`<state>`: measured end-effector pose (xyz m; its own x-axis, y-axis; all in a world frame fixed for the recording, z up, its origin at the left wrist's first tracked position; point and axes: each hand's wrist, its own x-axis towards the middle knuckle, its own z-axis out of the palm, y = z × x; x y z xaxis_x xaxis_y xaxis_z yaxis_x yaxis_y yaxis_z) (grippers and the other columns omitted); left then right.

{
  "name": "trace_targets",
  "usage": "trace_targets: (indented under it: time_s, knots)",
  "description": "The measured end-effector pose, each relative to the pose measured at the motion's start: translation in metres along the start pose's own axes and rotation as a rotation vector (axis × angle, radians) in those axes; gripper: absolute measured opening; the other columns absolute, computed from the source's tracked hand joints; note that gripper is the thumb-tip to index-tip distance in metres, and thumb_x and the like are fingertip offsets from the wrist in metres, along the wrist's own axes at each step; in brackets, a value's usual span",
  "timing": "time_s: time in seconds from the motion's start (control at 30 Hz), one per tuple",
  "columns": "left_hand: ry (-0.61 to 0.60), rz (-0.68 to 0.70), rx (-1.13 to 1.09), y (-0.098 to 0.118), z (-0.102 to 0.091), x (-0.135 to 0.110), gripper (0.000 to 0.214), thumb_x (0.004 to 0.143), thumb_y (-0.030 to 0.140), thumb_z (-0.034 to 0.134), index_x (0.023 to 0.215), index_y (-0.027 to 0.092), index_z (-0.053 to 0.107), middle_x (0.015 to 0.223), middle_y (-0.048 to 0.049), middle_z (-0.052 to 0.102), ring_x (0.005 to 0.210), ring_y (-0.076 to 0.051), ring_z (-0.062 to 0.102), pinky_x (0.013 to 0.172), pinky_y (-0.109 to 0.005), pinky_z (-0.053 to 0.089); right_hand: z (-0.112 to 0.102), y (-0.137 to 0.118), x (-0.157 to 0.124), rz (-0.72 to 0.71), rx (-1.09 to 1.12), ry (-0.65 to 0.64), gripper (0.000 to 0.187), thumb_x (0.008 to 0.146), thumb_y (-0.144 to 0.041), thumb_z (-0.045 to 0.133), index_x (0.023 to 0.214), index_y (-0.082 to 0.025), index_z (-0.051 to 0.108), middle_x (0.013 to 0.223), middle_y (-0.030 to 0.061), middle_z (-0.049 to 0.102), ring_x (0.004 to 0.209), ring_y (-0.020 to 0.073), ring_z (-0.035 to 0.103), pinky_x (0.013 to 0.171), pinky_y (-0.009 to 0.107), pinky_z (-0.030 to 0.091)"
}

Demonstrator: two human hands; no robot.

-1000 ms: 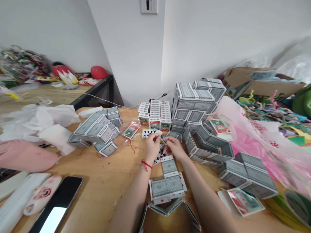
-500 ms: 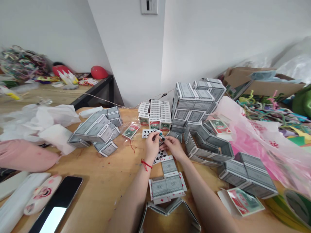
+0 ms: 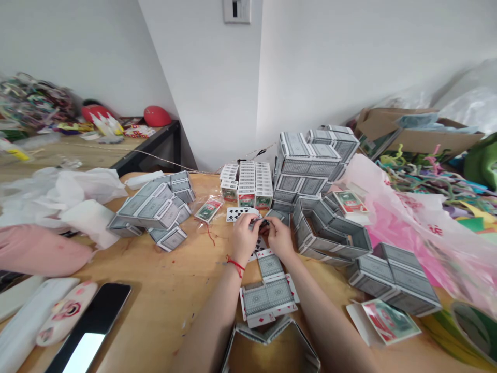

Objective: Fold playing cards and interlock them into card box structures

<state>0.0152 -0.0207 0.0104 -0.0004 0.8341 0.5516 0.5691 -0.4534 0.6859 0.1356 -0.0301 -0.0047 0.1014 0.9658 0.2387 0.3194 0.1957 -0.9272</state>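
The left hand and the right hand meet fingertip to fingertip above the tabletop. Each has its fingers curled in and pinches the same small card piece — most of it is hidden behind the knuckles, so its exact shape cannot be told. It hangs just on the near side of the face-up spade card, and beyond the flat grey-backed card strip that lies between the forearms.

The work looks like folding or joining at the fingertips. It seems best done with a light, even pinch from both sides and the thumbs close to the seam, so the card creases straight and does not buckle. The forearms should clear the strip below, and the right wrist should clear the walls of folded cards close beside it — a nudge there could probably topple them.
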Motion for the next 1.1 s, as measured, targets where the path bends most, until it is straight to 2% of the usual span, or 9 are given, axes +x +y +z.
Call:
trace_targets:
  time_s: [0.2,0.33,0.5,0.63,0.87,1.1]
  knots:
    - [-0.007,0.016,0.028,-0.001,0.003,-0.003,0.015,0.084,0.02,0.047,0.087,0.019,0.062,0.085,-0.0056,0.066,0.083,-0.016,0.061,0.076,-0.028,0.046,-0.001,-0.001,0.001,-0.028,-0.056,0.012,0.025,0.08,-0.022,0.038,0.092,-0.021,0.059,0.07,0.0032,0.066,0.065,0.0182,0.064,0.064,0.03,0.05]
    - [-0.005,0.011,0.054,-0.003,0.005,-0.004,0.02,0.084,0.015,0.045,0.09,0.018,0.063,0.087,-0.0072,0.067,0.082,-0.017,0.062,0.075,-0.029,0.048,-0.002,-0.005,0.001,-0.025,-0.11,0.048,0.023,0.082,-0.029,0.04,0.088,-0.02,0.061,0.071,0.0041,0.067,0.064,0.0186,0.063,0.064,0.03,0.048]
    - [-0.048,0.033,0.051,-0.004,0.005,-0.005,0.028,0.081,0.006,0.041,0.096,0.019,0.061,0.09,-0.007,0.066,0.088,-0.017,0.062,0.079,-0.03,0.048,-0.002,-0.008,0.002,-0.031,-0.211,0.119,0.025,0.081,-0.038,0.044,0.082,-0.019,0.062,0.075,0.0063,0.067,0.066,0.019,0.06,0.065,0.03,0.046]
    - [-0.037,0.022,0.047,-0.004,0.006,-0.004,0.032,0.079,0.002,0.039,0.097,0.019,0.059,0.092,-0.0066,0.065,0.089,-0.017,0.06,0.079,-0.03,0.048,-0.001,-0.005,0.004,0.006,-0.185,0.192,0.026,0.079,-0.042,0.048,0.08,-0.019,0.061,0.074,0.0062,0.067,0.066,0.0185,0.06,0.065,0.029,0.046]
    - [-0.055,0.011,-0.011,-0.002,0.005,0.0,0.012,0.082,0.018,0.048,0.088,0.018,0.059,0.087,-0.0062,0.064,0.084,-0.016,0.059,0.076,-0.029,0.046,-0.003,-0.001,0.003,-0.038,-0.171,0.149,0.026,0.081,-0.033,0.042,0.083,-0.019,0.063,0.075,0.0056,0.067,0.065,0.0186,0.059,0.063,0.028,0.045]
    - [-0.027,-0.049,-0.046,-0.003,0.004,-0.001,0.01,0.08,0.024,0.054,0.084,0.019,0.061,0.085,-0.005,0.065,0.081,-0.016,0.06,0.074,-0.028,0.046,-0.004,0.003,0.002,-0.017,-0.144,0.052,0.026,0.079,-0.023,0.039,0.089,-0.021,0.062,0.068,0.0031,0.066,0.063,0.0188,0.061,0.062,0.029,0.047]
